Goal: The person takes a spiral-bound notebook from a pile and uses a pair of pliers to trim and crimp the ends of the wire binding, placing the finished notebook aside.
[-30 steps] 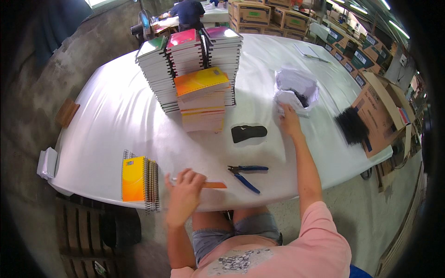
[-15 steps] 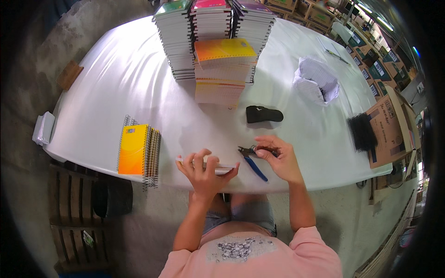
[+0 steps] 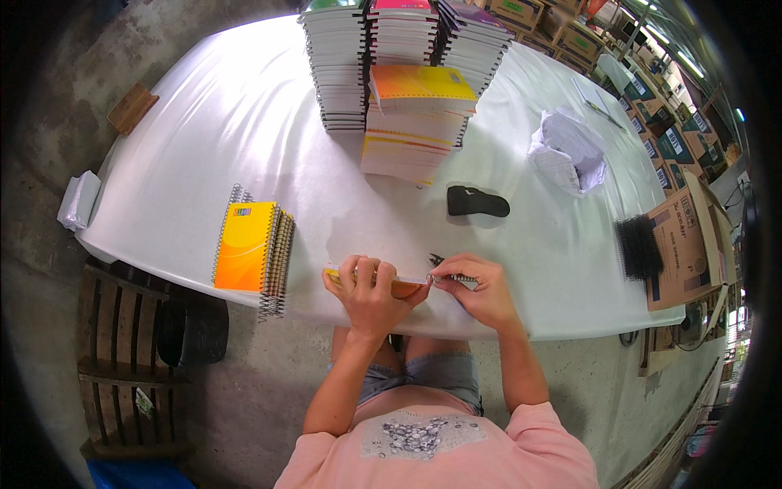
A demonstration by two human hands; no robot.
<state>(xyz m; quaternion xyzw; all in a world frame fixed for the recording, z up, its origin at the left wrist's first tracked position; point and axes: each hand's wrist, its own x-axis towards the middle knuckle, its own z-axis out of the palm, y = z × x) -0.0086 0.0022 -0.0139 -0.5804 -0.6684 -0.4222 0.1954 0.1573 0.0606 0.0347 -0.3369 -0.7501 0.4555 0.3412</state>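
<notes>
Above the near table edge, my left hand [image 3: 371, 297] grips a yellow-orange notebook [image 3: 406, 287] edge-on, fingers over its far side and thumb on the near side. My right hand [image 3: 482, 295] pinches a thin spiral binding wire [image 3: 461, 279], its end touching the notebook's right end. Whether the wire is threaded into the holes is too small to tell. Wire cutters [image 3: 437, 260] lie just beyond the right hand, which hides their handles. Left of my hands is a pile of wire-bound yellow-orange notebooks [image 3: 243, 253]. Farther off stands a stack of similar books [image 3: 411, 138] without visible wire.
A black fabric item [image 3: 476, 201] lies beyond my hands. Tall stacks of notebooks [image 3: 334, 73] stand at the back. Toward the right are a crumpled white paper bag [image 3: 568, 147], a bundle of black binding wires [image 3: 639, 248] and an open carton [image 3: 684, 244]. A wooden block [image 3: 133, 108] sits at the left rim.
My right hand has moved left and brought the wire against the notebook's end. The left hand has tilted the notebook so its yellow cover shows. The whole view has shifted slightly.
</notes>
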